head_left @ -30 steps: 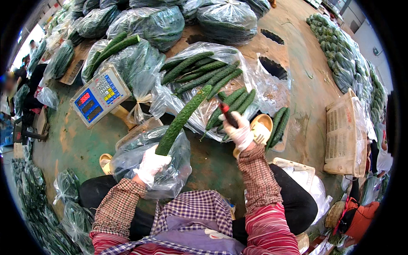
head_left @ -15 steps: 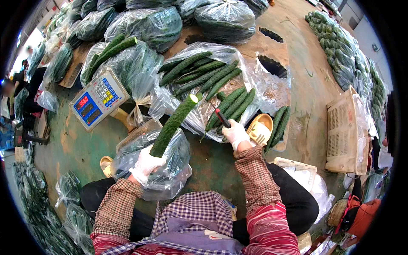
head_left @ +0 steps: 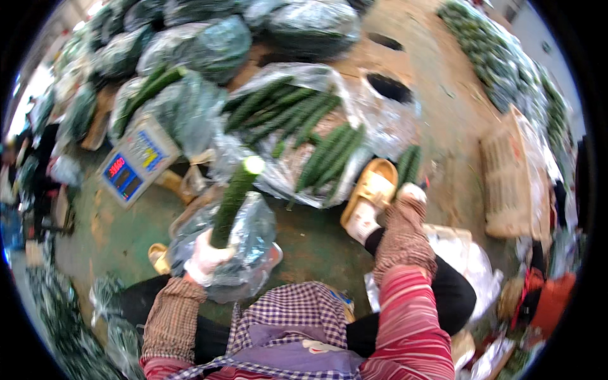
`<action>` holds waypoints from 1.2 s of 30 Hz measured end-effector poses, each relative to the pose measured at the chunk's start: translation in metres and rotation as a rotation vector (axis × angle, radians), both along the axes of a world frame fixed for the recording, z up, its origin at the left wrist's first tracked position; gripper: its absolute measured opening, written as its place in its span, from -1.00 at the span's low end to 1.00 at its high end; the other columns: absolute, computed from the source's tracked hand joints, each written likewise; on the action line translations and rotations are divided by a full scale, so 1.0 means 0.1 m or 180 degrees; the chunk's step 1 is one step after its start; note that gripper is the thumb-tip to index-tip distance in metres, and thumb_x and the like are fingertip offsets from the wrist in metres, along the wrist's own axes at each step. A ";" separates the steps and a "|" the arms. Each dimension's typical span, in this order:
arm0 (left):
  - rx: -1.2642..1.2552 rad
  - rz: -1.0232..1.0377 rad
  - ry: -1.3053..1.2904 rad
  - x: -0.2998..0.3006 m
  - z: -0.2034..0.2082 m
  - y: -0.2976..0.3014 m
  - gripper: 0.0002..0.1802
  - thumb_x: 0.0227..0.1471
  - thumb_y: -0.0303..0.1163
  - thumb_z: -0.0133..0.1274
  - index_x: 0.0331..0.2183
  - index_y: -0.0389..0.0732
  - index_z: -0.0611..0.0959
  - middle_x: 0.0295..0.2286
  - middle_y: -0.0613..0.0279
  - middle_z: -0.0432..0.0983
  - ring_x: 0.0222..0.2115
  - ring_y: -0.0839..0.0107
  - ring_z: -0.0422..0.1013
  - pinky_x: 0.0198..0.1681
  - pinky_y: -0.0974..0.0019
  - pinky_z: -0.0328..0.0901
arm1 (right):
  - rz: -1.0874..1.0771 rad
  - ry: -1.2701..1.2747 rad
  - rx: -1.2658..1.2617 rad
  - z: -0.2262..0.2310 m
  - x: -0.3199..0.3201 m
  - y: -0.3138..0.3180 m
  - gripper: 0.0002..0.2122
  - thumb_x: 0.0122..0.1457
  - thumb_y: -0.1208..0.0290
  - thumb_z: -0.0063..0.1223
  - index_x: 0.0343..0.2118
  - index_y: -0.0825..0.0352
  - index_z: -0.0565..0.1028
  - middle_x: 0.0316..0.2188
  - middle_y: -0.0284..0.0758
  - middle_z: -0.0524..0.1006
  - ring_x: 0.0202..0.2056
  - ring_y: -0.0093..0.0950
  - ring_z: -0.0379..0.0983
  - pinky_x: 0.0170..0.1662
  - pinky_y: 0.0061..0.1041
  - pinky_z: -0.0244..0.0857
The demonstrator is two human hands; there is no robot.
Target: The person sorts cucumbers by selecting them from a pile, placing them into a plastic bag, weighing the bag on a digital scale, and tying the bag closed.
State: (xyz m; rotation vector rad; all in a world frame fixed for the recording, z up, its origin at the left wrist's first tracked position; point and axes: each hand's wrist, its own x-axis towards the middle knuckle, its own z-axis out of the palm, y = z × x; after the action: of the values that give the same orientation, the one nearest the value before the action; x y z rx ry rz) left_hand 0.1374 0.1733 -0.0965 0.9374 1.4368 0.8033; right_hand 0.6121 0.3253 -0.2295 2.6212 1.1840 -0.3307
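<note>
My left hand (head_left: 209,256), in a white glove, grips the lower end of a big cucumber (head_left: 232,206). The cucumber stands tilted, and its pale cut end faces up and away. A clear plastic bag (head_left: 247,272) lies under and beside that hand. My gloved right hand (head_left: 411,192) is at the near ends of a few cucumbers (head_left: 409,163) beside the yellow sandal (head_left: 373,183). It is blurred, but its fingers look closed, and a bit of a red-and-black tool (head_left: 425,182) sticks out beside it. More cucumbers (head_left: 297,117) lie in an open plastic bag ahead.
A scale (head_left: 138,161) with a lit display stands left of the open bag. Full bags (head_left: 190,50) of cucumbers are piled behind. On the right are a plastic crate (head_left: 510,180) and a long green stack (head_left: 487,57). White plastic bags (head_left: 465,266) lie by my right knee.
My right hand has swung right, from beside the open bag to the cucumbers past the sandal. My left hand still holds the cut cucumber. The whole view has shifted slightly.
</note>
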 end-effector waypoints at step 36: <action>0.0090 0.1217 -0.1234 -1.28 0.85 -0.48 -0.25 -0.13 -0.53 -0.05 0.13 -0.07 0.11 -0.63 0.31 0.37 -0.75 0.70 0.11 -0.67 0.62 0.03 | 0.0458 0.8244 0.1331 1.89 -5.61 2.34 -0.88 0.04 0.40 -0.08 -0.42 0.32 0.31 -0.49 -0.29 0.32 -0.44 -0.43 0.27 -0.37 -0.42 0.15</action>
State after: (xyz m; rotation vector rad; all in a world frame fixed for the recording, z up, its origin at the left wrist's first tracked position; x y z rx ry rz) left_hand 0.0097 0.1256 -0.0113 0.4917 1.2749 1.2175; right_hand 0.0515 0.5595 -0.0410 0.5619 1.3605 -3.8922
